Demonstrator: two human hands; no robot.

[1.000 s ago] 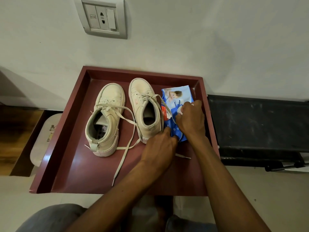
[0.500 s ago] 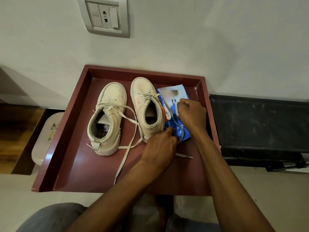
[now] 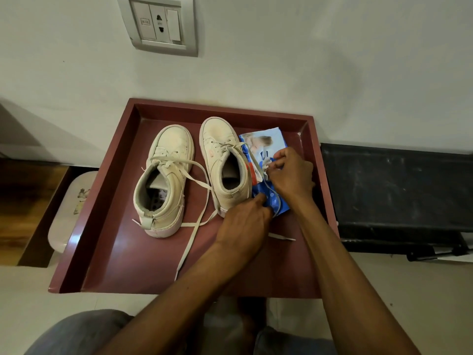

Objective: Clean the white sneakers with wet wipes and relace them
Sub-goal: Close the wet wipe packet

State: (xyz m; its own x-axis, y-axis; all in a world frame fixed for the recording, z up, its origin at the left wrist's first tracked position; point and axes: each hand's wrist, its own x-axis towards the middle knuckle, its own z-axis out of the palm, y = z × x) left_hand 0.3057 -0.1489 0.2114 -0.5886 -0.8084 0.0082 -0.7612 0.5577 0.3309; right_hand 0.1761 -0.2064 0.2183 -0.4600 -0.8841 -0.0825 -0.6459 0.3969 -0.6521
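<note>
maroon tray (image 3: 107, 226) stood against a pale wall, and both white sneakers sat in it side by side, toes toward the wall. left sneaker (image 3: 166, 180) had its loose laces (image 3: 194, 226) trailing over the tray floor toward the near rim. right sneaker (image 3: 225, 160) stood just beside a blue pack of wipes (image 3: 263, 142), which lay flat in the tray's far right corner, touching the shoe's side. one lace from that shoe ran across the pack.

left hand (image 3: 243, 226) gripped the near end of the pack with bent fingers, holding it down. right hand (image 3: 291, 175) reached over the pack's middle, its thumb and fingers curled close together, pinching something small and white on the top face; whether that was the flap or a wipe could not be told.

a wall socket (image 3: 160, 24) was set in the wall above, and a black bench (image 3: 396, 190) stood to the right of the tray.
</note>
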